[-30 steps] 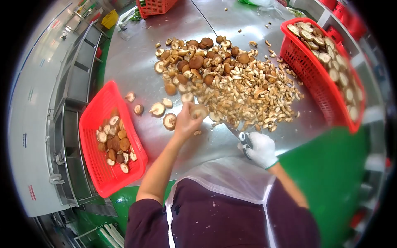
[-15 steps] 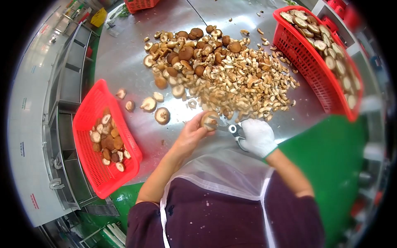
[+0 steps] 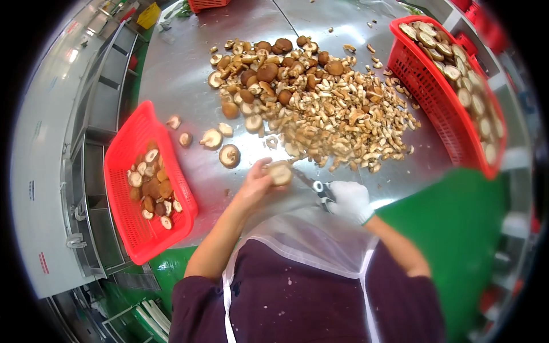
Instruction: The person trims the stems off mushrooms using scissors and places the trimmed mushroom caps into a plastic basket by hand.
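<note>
My bare left hand [image 3: 256, 184] holds a mushroom cap [image 3: 280, 173] by its edge, its pale face turned up. In a white glove, my right hand [image 3: 349, 201] grips the dark handles of a pair of scissors [image 3: 318, 187], whose blades point up and left beside the cap. Beyond both hands lies a pile of cut stems [image 3: 349, 123], with whole brown mushrooms [image 3: 267, 72] at its upper left. Several loose mushrooms [image 3: 229, 155] rest on the metal table to the left of the pile.
A red basket [image 3: 186, 220] at the left holds some mushrooms. Another red basket [image 3: 426, 108] at the right is filled with pale-faced caps. Part of a third red basket [image 3: 209, 4] shows at the far edge of the steel table [image 3: 171, 68]. Green floor [image 3: 457, 228] lies at the lower right.
The left hand has drawn nearer my body since the first frame, and the mushroom's face is now tilted up. The scissors, at the cap half a second ago, now sit beside it.
</note>
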The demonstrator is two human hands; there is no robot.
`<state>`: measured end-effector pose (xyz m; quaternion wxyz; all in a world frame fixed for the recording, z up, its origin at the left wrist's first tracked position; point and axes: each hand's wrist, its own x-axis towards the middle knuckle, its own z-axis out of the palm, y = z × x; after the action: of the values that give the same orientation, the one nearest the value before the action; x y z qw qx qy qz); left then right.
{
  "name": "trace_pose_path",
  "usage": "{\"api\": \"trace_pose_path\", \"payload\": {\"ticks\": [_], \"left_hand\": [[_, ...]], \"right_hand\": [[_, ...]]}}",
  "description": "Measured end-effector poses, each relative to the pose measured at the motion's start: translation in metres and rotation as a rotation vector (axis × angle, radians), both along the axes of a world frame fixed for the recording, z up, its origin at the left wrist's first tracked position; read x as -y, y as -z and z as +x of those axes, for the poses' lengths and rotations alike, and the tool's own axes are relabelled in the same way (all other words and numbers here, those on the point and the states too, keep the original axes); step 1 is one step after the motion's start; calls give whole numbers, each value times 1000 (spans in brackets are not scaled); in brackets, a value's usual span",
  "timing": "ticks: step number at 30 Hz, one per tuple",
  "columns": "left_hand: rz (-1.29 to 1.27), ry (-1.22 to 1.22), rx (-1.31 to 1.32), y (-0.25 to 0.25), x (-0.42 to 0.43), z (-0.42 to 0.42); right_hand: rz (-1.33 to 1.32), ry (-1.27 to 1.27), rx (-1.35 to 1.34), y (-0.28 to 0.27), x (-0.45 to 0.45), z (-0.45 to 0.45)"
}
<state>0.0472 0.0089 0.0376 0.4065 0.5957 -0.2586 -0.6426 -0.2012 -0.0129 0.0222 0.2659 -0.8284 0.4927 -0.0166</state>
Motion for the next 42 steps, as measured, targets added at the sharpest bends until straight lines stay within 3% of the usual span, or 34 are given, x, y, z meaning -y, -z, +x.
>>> {"api": "trace_pose_path", "payload": {"ticks": [3,6,8,11,13,15,16,18,20,21,26,30,35,42], "left_hand": [[-255,-162,193,-15,-22,64],[-385,-360,783,-33,-40,145],[-244,-167,1748,-44,-51,181],[-610,-131,1790,-32,-36,183],[-405,-169,1327,-27,-6,131],[-267,-12,1255,-2,35,96],[-367,75,1301,35,60,96],[-327,110,1341,93,101,92],[-79,193,1185,87,130,75],[-43,190,1249,98,143,76],[-215,-12,849,122,138,77],[-103,32,245,88,102,58],[-161,43,-182,25,44,8],[-127,175,-256,8,17,-16]], "right_hand": [[-76,126,115,3,-1,-11],[-50,290,127,12,-1,-28],[-86,328,157,22,-2,-37],[-125,315,178,32,-2,-36],[-101,271,172,25,0,-27],[-114,223,229,16,0,-17],[-120,197,232,12,0,-13],[-138,150,237,5,0,-8],[-152,143,212,10,-3,-10],[-161,141,197,11,-5,-12],[-223,151,203,25,-15,-23],[-182,176,154,21,-11,-16],[-112,174,121,-15,4,1],[-46,91,-37,-24,9,3]]}}
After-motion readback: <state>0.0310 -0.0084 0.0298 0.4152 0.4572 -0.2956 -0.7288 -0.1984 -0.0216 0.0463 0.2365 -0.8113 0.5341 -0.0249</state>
